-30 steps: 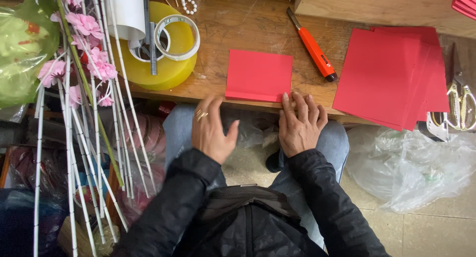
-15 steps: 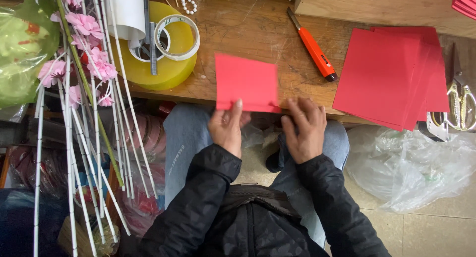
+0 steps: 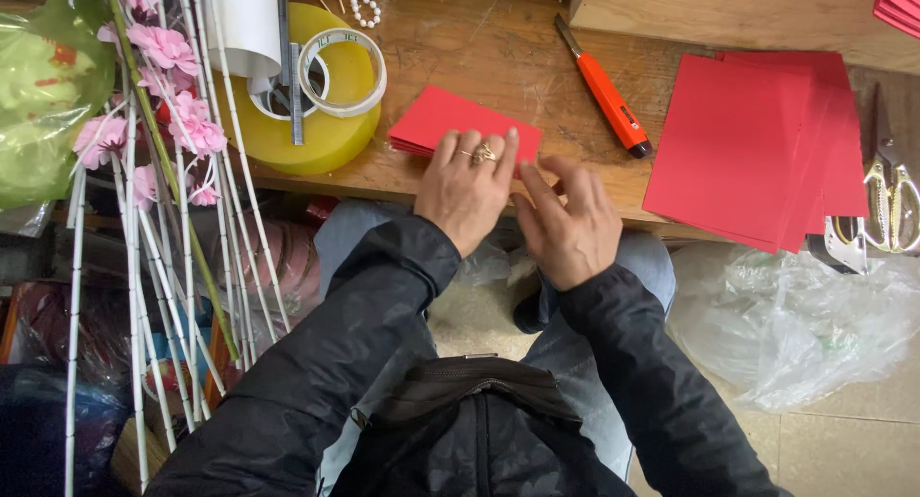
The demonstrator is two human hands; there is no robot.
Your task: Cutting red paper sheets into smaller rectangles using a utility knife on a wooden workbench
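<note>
At the centre of the head view, near the front edge of a wooden table (image 3: 479, 46), the left hand (image 3: 467, 188) is pressing flat, fingers spread, on a folded red paper (image 3: 450, 118). The right hand (image 3: 570, 224) is resting beside it, loosely open, grasping nothing. The paper is looking light, thin and easily creased, best pinched at an edge. An orange utility knife (image 3: 606, 92) is lying at upper right.

The folded paper (image 3: 450, 123) lay on the table (image 3: 479, 37) near its front edge, under the left hand (image 3: 467, 185); the right hand (image 3: 570, 219) sat just right; the tape rolls (image 3: 326, 85) lay left; the utility knife (image 3: 604, 99) and paper stack (image 3: 757, 152) lay right.
</note>
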